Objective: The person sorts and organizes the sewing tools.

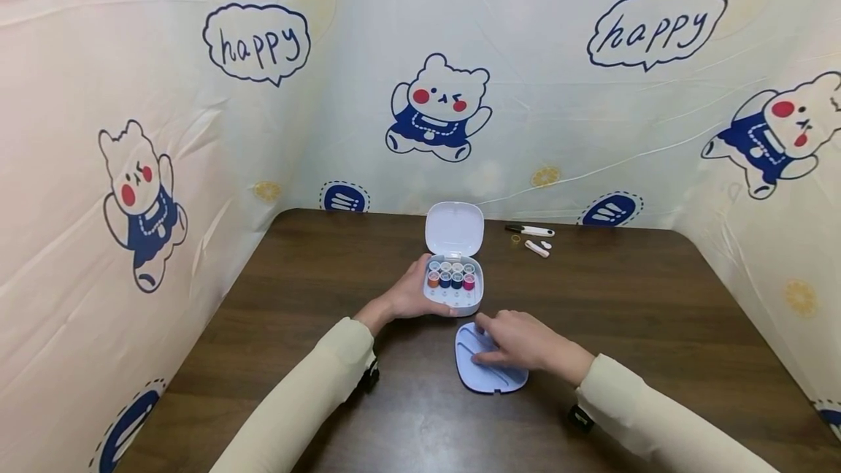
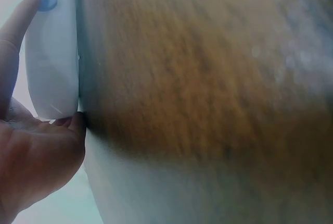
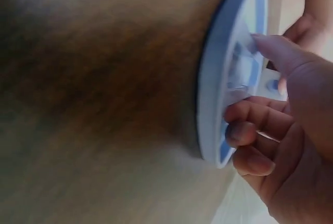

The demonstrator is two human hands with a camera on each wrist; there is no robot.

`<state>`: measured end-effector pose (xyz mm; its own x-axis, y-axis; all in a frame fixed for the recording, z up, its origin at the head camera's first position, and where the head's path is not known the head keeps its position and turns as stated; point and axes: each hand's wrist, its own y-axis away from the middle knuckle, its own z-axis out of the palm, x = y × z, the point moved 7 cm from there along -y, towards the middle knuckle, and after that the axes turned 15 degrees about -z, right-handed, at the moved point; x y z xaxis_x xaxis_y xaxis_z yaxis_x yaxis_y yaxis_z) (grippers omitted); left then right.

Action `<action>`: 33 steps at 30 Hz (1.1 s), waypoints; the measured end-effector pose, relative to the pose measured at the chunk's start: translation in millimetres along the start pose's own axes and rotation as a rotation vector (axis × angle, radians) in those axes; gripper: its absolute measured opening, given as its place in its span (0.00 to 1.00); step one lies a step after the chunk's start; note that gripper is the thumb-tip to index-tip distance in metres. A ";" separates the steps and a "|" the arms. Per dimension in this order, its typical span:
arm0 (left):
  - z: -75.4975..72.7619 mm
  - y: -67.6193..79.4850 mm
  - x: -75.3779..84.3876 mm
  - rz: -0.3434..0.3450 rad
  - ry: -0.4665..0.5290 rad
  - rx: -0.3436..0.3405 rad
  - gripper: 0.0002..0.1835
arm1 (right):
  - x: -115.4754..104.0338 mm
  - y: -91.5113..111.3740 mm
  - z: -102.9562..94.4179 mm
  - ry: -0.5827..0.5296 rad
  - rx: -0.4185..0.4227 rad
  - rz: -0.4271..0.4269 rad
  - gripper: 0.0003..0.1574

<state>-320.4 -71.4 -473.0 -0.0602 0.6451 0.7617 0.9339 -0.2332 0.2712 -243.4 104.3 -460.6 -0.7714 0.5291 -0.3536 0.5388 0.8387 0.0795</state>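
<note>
A small light blue sewing box (image 1: 471, 305) stands with its lid (image 1: 455, 229) raised. Thread spools (image 1: 451, 280) in orange, blue, red and pale colours fill it in two rows. My left hand (image 1: 415, 292) grips the box from the left, thumb along its front; the left wrist view shows the box's pale side wall and round button (image 2: 48, 2). Nearer to me, a light blue tray insert (image 1: 482, 382) lies on the table. My right hand (image 1: 525, 340) holds it at its right part, the thumb (image 3: 270, 47) against its inner face, the other fingers (image 3: 247, 130) curled by its rim.
Behind the box to the right lie a black-and-white slim tool (image 1: 531, 231), a small yellow ring (image 1: 515, 239) and small white pieces (image 1: 537, 248). Patterned cloth (image 1: 525, 93) hangs round the back and sides of the brown wooden table (image 1: 631, 298).
</note>
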 end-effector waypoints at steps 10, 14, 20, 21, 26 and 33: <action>-2.0 0.2 -0.7 0.006 0.007 0.013 0.62 | 1.7 -3.1 3.0 0.041 0.023 -0.011 0.25; -1.6 0.0 -1.6 -0.008 0.009 0.005 0.64 | 2.0 1.2 -0.4 0.067 0.041 -0.028 0.24; -3.0 0.2 -1.0 0.006 -0.001 0.004 0.65 | 4.8 13.5 -8.3 0.081 0.089 -0.045 0.23; -3.6 0.6 -0.2 0.016 0.001 0.005 0.65 | 5.8 15.5 -10.4 0.082 0.096 -0.044 0.23; -4.7 1.4 0.1 0.017 0.007 -0.007 0.66 | 12.6 23.8 -24.6 0.066 0.152 -0.016 0.23; -3.4 -1.0 -0.9 0.028 0.024 -0.018 0.67 | 26.6 23.7 -44.9 0.032 0.214 0.042 0.26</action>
<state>-322.4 -74.2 -472.0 -0.0428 0.6209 0.7828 0.9287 -0.2641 0.2603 -266.4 144.0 -426.3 -0.7554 0.5697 -0.3238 0.6275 0.7712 -0.1072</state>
